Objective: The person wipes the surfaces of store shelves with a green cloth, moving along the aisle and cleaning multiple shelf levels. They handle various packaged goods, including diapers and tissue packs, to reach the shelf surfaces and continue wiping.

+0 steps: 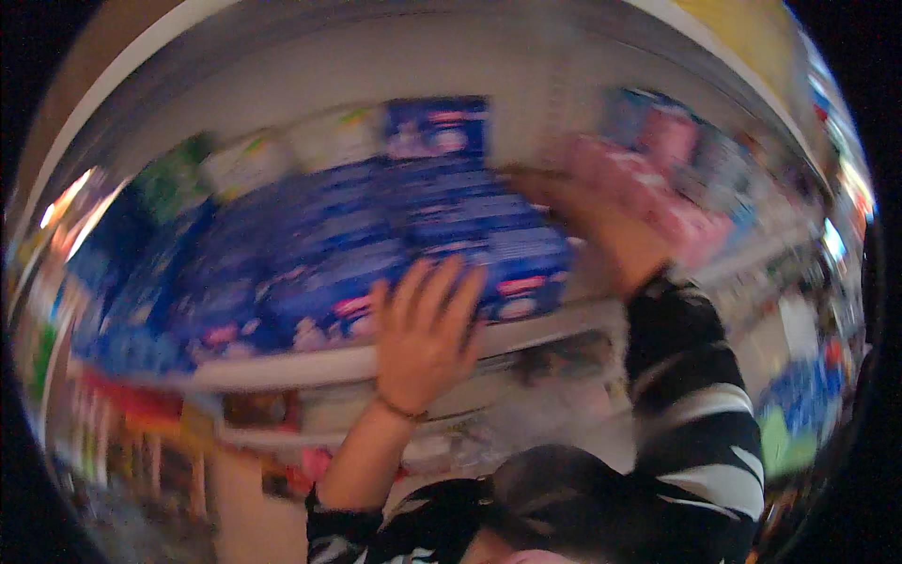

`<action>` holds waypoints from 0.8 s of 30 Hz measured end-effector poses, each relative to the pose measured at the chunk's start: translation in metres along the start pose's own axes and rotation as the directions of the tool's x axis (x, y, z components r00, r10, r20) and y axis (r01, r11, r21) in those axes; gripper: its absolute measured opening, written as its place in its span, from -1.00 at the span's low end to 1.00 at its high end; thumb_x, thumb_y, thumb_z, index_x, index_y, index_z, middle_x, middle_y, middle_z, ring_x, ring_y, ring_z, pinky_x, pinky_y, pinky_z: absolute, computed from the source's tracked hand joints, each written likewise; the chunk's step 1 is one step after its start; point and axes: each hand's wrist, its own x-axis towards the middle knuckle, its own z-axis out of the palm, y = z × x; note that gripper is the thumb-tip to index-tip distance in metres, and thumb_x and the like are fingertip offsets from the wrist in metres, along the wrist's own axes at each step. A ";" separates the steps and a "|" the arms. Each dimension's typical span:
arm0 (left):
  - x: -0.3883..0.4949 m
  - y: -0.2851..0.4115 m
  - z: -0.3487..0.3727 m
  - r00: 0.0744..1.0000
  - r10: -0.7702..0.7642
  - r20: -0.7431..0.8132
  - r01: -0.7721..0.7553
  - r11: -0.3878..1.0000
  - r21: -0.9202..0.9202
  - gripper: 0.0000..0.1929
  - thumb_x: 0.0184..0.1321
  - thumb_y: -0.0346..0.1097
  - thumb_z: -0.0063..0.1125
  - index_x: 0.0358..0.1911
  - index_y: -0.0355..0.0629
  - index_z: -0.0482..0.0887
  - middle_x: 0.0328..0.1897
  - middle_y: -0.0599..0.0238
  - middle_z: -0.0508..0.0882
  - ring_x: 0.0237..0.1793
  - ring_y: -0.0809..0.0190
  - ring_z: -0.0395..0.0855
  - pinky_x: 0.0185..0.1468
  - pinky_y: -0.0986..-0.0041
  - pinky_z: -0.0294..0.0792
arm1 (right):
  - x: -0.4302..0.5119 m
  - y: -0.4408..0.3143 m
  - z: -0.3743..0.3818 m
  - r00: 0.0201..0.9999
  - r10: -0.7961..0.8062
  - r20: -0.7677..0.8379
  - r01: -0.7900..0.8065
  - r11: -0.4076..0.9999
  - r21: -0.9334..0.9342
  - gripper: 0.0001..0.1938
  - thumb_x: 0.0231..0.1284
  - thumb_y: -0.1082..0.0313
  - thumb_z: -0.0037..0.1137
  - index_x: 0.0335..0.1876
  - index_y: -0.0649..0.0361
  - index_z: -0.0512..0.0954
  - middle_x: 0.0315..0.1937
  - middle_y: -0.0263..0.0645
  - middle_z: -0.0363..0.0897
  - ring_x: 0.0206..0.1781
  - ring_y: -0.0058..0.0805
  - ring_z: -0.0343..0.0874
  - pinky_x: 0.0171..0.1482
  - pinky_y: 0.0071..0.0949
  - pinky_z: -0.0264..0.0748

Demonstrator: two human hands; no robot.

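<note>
Rows of blue printed packages (338, 233) stand on a white shelf. Against the front of these packages lies my left hand (430, 324), its fingers spread and holding nothing; a thin band circles its wrist. My right hand (539, 185) reaches in at the right end of the rows, between the blue packages and some pink packages (648, 190). Blur and the angle hide its fingers, so I cannot tell whether it holds anything. One blue package (437, 127) stands upright at the back.
White-and-green packages (324, 141) and a green one (173, 176) stand behind the blue rows. The white shelf edge (296, 370) runs below them. Lower shelves hold assorted goods, with a red item (134, 398) at left. Blue goods (803, 388) are at the far right.
</note>
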 end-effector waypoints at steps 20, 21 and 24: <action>-0.010 0.000 -0.029 0.963 0.040 -0.265 -0.111 0.960 -0.258 -0.44 0.10 -0.27 0.22 0.25 0.03 0.49 0.38 0.16 0.40 0.34 -0.02 0.31 0.44 -0.09 -0.02 | -0.152 -0.042 -0.018 0.983 0.122 -0.135 -0.102 0.984 0.147 -0.74 0.25 0.47 -0.01 0.03 0.32 0.53 -0.16 -0.04 0.57 -0.08 -0.24 0.54 0.03 -0.32 0.44; -0.013 -0.006 -0.041 0.942 0.062 -0.329 -0.151 0.956 -0.252 -0.46 0.09 -0.28 0.22 0.23 0.03 0.51 0.37 0.15 0.41 0.33 -0.04 0.32 0.44 -0.08 -0.03 | -0.159 -0.043 -0.016 0.972 0.197 -0.125 -0.168 0.963 0.208 -0.70 0.23 0.49 0.01 0.07 0.31 0.51 -0.09 -0.05 0.54 -0.04 -0.21 0.51 0.05 -0.31 0.43; -0.036 -0.042 -0.105 0.925 -0.081 -0.371 0.016 0.984 -0.175 -0.55 0.02 -0.30 0.20 0.08 -0.01 0.61 0.29 0.07 0.47 0.27 -0.10 0.35 0.41 -0.07 -0.02 | -0.173 -0.042 -0.008 0.943 0.282 -0.178 -0.194 0.898 0.394 -0.63 0.21 0.51 0.02 0.16 0.31 0.47 -0.02 -0.08 0.53 0.00 -0.22 0.49 0.05 -0.31 0.43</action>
